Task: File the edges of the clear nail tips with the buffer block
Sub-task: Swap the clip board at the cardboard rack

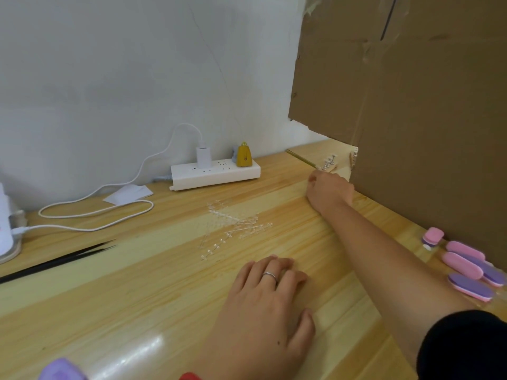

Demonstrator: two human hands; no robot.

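Left hand [263,305] rests flat and relaxed on the counter [123,297], near the clear nail tips [233,229] scattered mid-counter; right hand [329,192] reaches to the far cardboard sheet [425,119], its grasp hidden from view; pink-and-purple buffer blocks [466,267] lie beside that forearm

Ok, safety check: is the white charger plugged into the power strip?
Plugged in: the white charger stands upright, seated in a socket on top of the power strip.
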